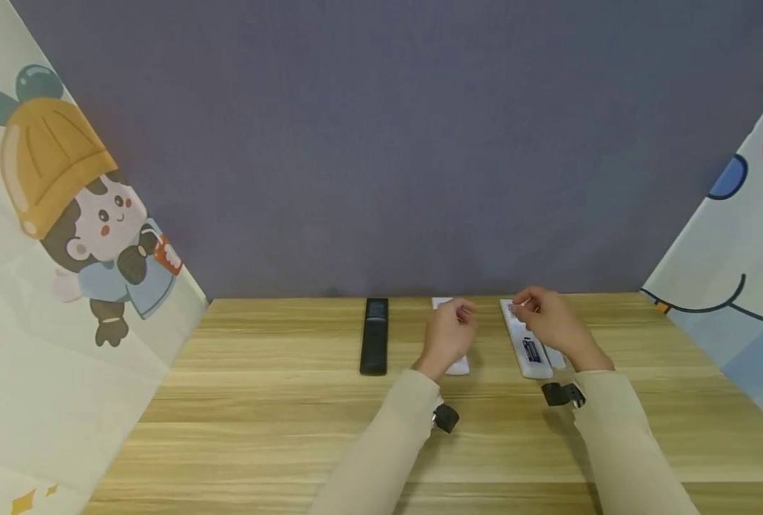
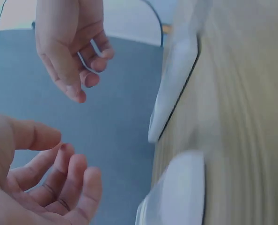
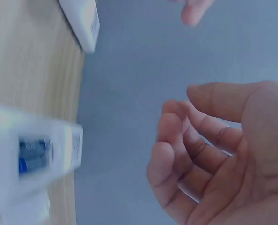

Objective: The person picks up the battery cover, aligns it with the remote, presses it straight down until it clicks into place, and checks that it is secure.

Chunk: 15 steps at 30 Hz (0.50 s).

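My left hand [image 1: 448, 333] hovers over a white remote control [image 1: 458, 366] and covers its middle in the head view. Its fingers are loosely curled around nothing, as the left wrist view shows. To the right, my right hand [image 1: 553, 325] is raised beside a second white remote control [image 1: 516, 329], also with relaxed fingers and nothing held. That remote lies back up, its battery compartment uncovered, and dark blue batteries [image 1: 531, 350] sit inside. A small white piece, apparently the battery cover [image 1: 555, 357], lies against its right side, partly hidden by my right wrist.
A black remote control [image 1: 374, 337] lies left of the white ones on the wood-grain table [image 1: 259, 400]. Behind the table's far edge rises a grey panel [image 1: 381, 143]. Printed cartoon sheets stand at the left [image 1: 8, 343] and right [image 1: 729, 250].
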Each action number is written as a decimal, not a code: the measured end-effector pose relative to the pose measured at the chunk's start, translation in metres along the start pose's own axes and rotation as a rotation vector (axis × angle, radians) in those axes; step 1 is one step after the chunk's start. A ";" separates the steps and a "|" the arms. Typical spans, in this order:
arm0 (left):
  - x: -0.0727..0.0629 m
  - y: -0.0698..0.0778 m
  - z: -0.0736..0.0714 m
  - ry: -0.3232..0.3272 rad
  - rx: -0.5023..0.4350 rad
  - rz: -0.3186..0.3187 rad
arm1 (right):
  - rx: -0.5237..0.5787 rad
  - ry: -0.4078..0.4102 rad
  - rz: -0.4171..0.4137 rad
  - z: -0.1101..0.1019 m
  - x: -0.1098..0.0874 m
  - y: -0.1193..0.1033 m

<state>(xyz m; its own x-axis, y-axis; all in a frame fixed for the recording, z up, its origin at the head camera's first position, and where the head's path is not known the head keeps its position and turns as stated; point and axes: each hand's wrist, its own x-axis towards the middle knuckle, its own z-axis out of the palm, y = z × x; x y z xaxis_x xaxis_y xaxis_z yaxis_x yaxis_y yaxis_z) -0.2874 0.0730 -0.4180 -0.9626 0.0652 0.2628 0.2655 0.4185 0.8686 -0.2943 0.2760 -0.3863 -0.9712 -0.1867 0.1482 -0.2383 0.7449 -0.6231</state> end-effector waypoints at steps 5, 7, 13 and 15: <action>-0.009 0.011 0.019 -0.015 -0.065 -0.012 | -0.014 0.025 0.040 -0.023 -0.005 0.019; -0.013 0.014 0.026 -0.034 -0.065 -0.006 | -0.032 0.025 0.065 -0.030 -0.007 0.026; -0.023 0.020 0.046 -0.141 0.015 -0.073 | -0.070 0.001 0.109 -0.037 -0.011 0.047; -0.024 0.021 0.051 -0.167 0.063 -0.111 | -0.073 -0.016 0.105 -0.036 -0.010 0.053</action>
<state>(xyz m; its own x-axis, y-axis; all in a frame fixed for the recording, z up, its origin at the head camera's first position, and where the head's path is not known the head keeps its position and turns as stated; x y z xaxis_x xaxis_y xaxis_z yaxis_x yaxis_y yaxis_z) -0.2610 0.1267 -0.4274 -0.9827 0.1626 0.0889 0.1583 0.4873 0.8588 -0.2974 0.3407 -0.3929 -0.9908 -0.1145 0.0724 -0.1352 0.8057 -0.5767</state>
